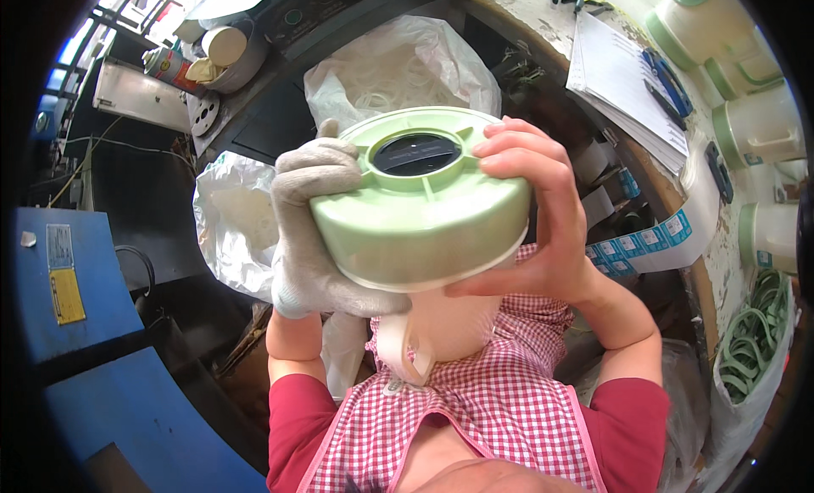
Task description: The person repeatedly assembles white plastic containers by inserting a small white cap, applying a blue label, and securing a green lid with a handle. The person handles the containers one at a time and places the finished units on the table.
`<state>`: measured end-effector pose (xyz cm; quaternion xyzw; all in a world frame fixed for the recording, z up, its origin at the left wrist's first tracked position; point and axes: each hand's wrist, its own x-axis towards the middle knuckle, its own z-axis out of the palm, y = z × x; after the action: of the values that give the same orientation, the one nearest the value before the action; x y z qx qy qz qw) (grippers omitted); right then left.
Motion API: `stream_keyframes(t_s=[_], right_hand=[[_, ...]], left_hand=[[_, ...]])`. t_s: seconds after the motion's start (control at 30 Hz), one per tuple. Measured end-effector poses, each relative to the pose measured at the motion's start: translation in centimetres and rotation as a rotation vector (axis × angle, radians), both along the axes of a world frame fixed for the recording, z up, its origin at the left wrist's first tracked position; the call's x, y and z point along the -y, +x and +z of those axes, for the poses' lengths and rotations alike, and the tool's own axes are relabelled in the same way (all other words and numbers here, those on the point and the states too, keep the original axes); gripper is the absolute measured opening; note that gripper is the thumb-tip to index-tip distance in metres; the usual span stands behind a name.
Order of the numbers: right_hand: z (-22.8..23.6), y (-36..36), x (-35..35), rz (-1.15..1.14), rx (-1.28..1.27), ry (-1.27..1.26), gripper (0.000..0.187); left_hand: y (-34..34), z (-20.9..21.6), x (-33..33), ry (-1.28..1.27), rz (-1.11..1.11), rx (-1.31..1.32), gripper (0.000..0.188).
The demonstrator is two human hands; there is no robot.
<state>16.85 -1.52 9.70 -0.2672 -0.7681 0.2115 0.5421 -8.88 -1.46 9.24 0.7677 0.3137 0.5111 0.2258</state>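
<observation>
Between my hands is a plastic jug, its wide pale green end [424,230] facing up toward me. A dark glossy disc [415,155] sits in a round recess at the middle of that green end. Below it the jug's whitish translucent body [462,319] and loop handle [398,349] hang in front of my checked apron. My left hand [309,213], in a grey work glove, grips the left side of the green part. The bare right hand [543,196] wraps its right side, fingers over the top edge and thumb underneath.
White plastic bags [398,69] of pale rings stand ahead and left. On the right bench are papers [623,94], pliers [666,82], a label strip [653,239] and several similar jugs [759,137]. Green rings [750,340] fill a bag at right. Blue machine panels [76,272] stand left.
</observation>
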Motion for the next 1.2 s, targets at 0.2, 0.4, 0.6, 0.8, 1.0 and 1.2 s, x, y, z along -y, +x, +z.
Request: stream_keyframes(t_s=[0.2,0.4,0.6,0.8,1.0,1.2], right_hand=[[-0.8,-0.9,-2.2,-0.056,0.049,-0.114,0.085],[-1.3,-0.2,-1.6,-0.198,0.135,-0.079,0.074],[-2.2,2.7,-2.2,0.03,-0.158,-0.376,0.08],[-2.6,4.8,-1.1,-0.056,-0.047,-0.283,0.079],[-2.8,6.2,-2.4,-0.249,-0.107,-0.117,0.086],[-7.2,17.3,3.4,-0.738,0.495,0.109,0.081]], left_hand=[[3.2,-1.5,-2.1,-0.109,0.213,0.262,0.034],[5.9,-3.5,-3.5,-0.168,0.281,0.354,0.034],[5.2,-3.3,-5.9,-0.226,-0.033,0.583,0.062],[8.3,-3.2,-4.5,0.129,0.378,0.259,0.054],[14.1,1.5,5.6,-0.058,0.287,-0.21,0.062],[4.0,-9.3,10.2,0.048,-0.162,-0.583,0.083]])
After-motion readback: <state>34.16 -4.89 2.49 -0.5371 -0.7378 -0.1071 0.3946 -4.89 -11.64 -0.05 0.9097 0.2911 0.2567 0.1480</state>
